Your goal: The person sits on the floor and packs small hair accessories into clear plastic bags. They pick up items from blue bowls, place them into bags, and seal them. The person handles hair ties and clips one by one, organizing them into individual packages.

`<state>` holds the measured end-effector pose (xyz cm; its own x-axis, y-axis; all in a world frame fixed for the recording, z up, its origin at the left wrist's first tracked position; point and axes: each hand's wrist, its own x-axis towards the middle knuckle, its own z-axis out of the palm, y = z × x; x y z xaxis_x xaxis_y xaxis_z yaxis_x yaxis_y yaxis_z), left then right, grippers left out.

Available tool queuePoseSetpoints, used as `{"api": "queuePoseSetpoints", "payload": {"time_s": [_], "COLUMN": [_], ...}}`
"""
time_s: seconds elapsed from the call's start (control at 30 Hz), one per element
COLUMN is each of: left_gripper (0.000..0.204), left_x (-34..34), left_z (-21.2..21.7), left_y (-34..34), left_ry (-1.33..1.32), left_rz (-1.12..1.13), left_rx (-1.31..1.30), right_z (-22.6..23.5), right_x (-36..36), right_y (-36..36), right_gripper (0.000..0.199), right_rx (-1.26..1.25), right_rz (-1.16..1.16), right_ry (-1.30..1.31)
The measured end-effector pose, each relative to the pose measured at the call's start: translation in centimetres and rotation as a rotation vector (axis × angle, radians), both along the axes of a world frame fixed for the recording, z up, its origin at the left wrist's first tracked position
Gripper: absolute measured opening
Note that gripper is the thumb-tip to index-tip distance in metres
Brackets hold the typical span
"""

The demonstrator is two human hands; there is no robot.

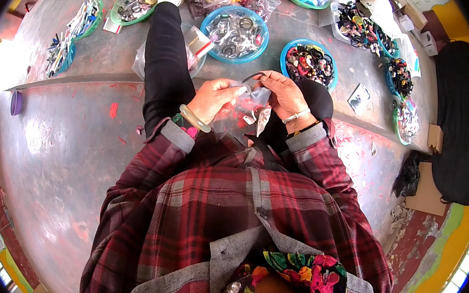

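Note:
Between my hands, above my lap, is a small see-through plastic bag (253,97). My left hand (214,101), with a pale bangle at its wrist, pinches one side of the bag between thumb and fingers. Curled close to the other side is my right hand (283,93), holding a thin dark band (253,77) that arches over the bag's top. Whether the band reaches into the bag is hard to make out. Just below the bag hangs a small whitish piece (264,121), partly hidden near my right hand.
Ahead stands a blue basket (214,49) of bagged dark rings; right of it, another blue basket (335,77) holds dark and colourful bands. More filled baskets line the far side and right. A step edge (96,79) crosses the floor. A long black object (460,122) lies far right.

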<state>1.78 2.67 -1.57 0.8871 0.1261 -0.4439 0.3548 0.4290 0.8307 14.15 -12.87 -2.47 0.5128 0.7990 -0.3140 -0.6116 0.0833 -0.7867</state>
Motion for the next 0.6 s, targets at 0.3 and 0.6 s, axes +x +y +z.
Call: {"api": "queuePoseSetpoints", "payload": {"time_s": [0.3,0.6], "left_gripper": [0.018,0.032], "left_x": [0.3,-0.2], "left_z": [-0.3,-0.6], "left_y": [-0.2,1.1], "left_ry": [0.022,-0.020], "left_rz": [0.176,0.281], "left_rx": [-0.123,-0.193], "right_z": [0.0,-0.7], "right_x": [-1.1,0.8], "right_y": [0.5,-0.5], "right_gripper": [0.016,0.020], "right_rx": [-0.061,0.008], "right_rz": [-0.136,-0.350], "right_ry": [-0.267,-0.169]}}
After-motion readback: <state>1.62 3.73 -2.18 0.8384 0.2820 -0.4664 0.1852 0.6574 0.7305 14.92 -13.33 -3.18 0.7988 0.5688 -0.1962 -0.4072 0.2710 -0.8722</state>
